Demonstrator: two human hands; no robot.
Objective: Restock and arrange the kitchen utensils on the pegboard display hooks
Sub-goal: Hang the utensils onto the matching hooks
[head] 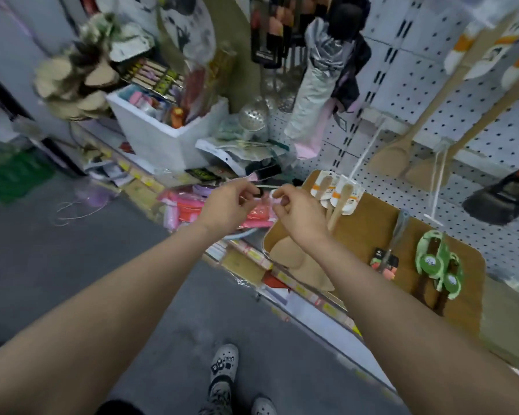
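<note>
My left hand (229, 205) and my right hand (297, 214) are raised close together in front of the shelf, each pinching one end of a small thin item (264, 191) between them; blur hides what it is. Packaged wooden spoons (337, 199) lie on a brown board (369, 235) just right of my right hand. Large wooden spoons (402, 145) hang on the white pegboard (462, 121) at the right. An empty white hook (366, 151) sticks out of the pegboard above the packaged spoons.
Green-packaged utensils (438, 265) and a small carded tool (385, 260) lie on the board. A white foam box (168, 127) of goods, metal ladles (252, 115) and pink packets (189, 209) crowd the shelf at the left. Grey floor lies below.
</note>
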